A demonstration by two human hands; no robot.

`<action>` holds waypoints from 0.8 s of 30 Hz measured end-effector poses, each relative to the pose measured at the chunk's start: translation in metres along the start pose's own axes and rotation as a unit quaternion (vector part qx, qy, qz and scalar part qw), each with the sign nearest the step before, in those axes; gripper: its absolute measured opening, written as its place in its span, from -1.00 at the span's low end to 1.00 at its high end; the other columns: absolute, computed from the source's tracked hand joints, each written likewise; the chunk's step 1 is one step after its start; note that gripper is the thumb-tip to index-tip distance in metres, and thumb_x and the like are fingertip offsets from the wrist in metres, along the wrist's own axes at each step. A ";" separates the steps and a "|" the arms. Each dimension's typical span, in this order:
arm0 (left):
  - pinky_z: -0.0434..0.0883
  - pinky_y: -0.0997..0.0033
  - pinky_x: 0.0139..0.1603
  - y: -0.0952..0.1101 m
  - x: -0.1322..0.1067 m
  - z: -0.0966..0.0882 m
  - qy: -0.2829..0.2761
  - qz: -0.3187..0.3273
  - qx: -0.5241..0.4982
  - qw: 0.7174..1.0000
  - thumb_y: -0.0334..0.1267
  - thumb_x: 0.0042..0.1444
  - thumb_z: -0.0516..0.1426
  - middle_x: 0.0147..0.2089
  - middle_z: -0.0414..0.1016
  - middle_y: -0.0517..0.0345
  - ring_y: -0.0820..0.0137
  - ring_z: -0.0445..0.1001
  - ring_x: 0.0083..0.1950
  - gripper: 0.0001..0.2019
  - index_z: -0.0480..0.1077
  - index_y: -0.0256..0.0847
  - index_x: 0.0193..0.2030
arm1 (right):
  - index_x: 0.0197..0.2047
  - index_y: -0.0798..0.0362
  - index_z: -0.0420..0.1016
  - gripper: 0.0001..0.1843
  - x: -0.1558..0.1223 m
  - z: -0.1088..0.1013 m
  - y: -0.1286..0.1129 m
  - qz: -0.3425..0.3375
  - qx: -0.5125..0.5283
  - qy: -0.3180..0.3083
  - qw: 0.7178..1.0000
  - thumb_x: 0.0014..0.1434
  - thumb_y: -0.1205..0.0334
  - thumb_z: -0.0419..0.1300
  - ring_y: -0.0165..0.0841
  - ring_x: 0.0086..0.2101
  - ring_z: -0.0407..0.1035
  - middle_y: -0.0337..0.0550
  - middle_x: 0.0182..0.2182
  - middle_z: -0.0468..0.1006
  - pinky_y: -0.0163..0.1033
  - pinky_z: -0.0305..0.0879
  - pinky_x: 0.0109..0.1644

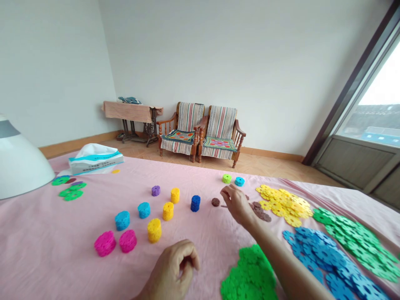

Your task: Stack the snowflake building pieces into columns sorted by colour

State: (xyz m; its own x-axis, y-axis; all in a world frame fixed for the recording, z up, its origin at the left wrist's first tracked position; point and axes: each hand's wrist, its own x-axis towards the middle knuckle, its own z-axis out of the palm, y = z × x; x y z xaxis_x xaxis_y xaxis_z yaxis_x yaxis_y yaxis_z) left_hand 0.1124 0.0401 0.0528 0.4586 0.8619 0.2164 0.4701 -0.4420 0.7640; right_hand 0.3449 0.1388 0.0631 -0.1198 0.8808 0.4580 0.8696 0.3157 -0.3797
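My right hand [236, 203] reaches over the cloth with its fingers pinched. The edge of a brown notched plastic disc [223, 206] shows just under the fingertips. Left of it stands a short brown stack [215, 202], and loose brown discs [261, 212] lie partly hidden behind the wrist. Curled near the front edge, my left hand [175, 268] has its thumb and fingertips close together, with nothing visible in them. Closest to it is one of three yellow stacks [154, 231]. A dark blue stack [195, 203] stands between the hands, farther back.
Pink stacks [105, 243], light blue stacks [122, 220] and a purple stack [155, 191] stand leftward. Loose yellow [284, 202], blue [331, 258] and green discs [250, 275] spread on the right. A tissue pack [95, 160] and white rounded object [23, 162] sit far left.
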 end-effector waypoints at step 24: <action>0.29 0.52 -0.33 0.000 0.000 0.000 0.022 -0.034 -0.042 0.998 -0.55 -0.08 -0.06 -0.41 0.39 0.19 0.44 0.36 -0.37 -0.79 0.31 -0.22 -0.40 | -0.44 0.06 0.40 -0.82 -0.015 -0.034 -0.046 -0.023 0.127 -0.364 0.922 -0.18 0.39 0.29 -0.46 -0.49 0.30 -0.31 -0.50 0.45 -0.41 0.11 -0.50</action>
State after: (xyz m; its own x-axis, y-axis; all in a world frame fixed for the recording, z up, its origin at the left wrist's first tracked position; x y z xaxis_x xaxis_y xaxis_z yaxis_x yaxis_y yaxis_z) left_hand 0.1125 0.0397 0.0530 0.3943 0.8998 0.1871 0.4327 -0.3613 0.8259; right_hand 0.3225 0.0988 0.1006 -0.5237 0.8390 -0.1476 0.7266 0.3494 -0.5916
